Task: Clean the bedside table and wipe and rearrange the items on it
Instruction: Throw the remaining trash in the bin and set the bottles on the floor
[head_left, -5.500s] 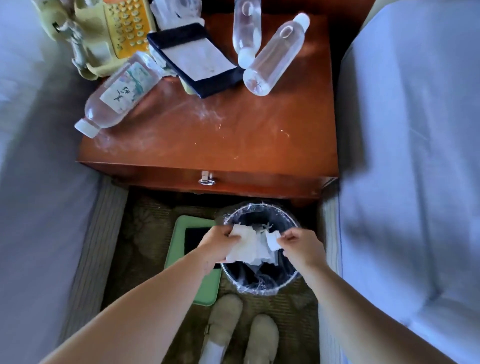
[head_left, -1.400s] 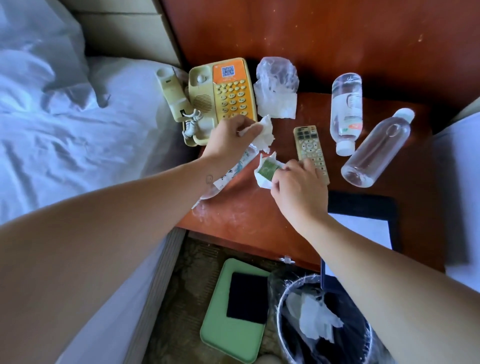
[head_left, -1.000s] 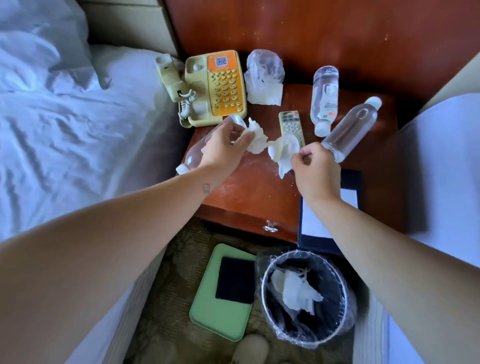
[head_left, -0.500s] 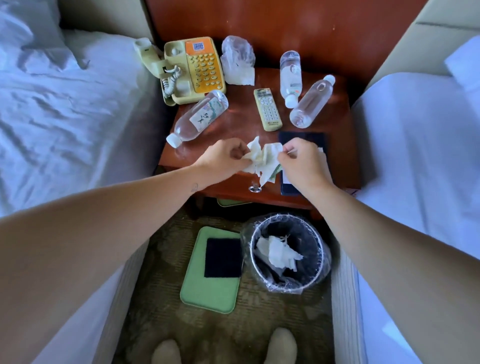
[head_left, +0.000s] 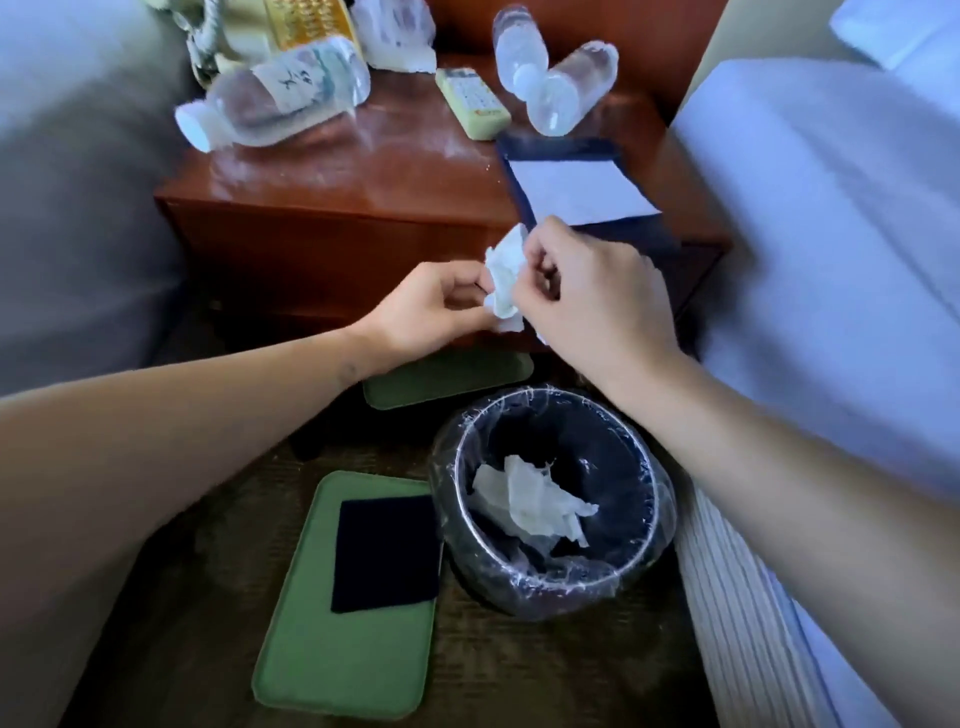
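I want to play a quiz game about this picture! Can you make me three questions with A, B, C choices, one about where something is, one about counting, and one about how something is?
1. Where is the crumpled tissue the hands hold?
A. Inside the drawer
B. In front of the bedside table, higher than the bin
C. On the bed

2. How many clear bottles lie on the table?
A. Three
B. One
C. Six

3. How is the labelled bottle?
A. Standing upright
B. Lying on its side
C. In the bin

Answers:
1. B: the left hand and right hand pinch the tissue between them, off the table's front edge.
2. A: the labelled one at the left, plus the two unlabelled bottles at the back right.
3. B: its white cap points sideways toward the table's left edge.
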